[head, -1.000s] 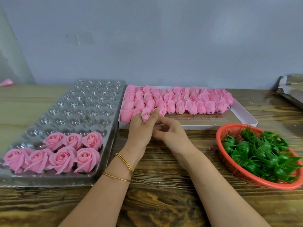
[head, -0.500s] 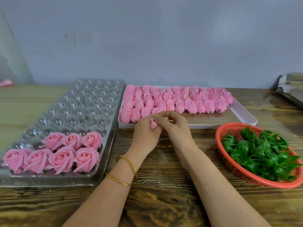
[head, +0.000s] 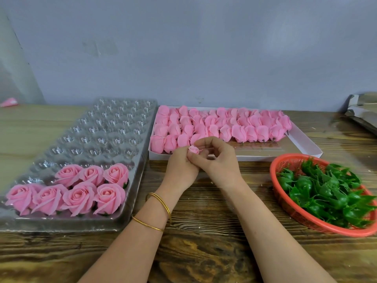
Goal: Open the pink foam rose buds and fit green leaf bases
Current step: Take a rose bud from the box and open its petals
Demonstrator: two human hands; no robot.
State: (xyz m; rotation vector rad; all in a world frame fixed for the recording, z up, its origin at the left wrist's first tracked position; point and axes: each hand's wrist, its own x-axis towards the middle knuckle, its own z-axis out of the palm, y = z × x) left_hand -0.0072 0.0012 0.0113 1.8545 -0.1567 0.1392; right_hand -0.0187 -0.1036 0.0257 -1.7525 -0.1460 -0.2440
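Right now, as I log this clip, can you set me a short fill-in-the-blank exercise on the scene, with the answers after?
1. The clear tray holds ____ opened roses.
2. The left hand and the right hand together hold ____ rose bud.
3. The basket of green leaf bases stands on the person's ____ side.
4. Two gold bangles circle the ____ wrist.
Answers: seven; one; right; left.
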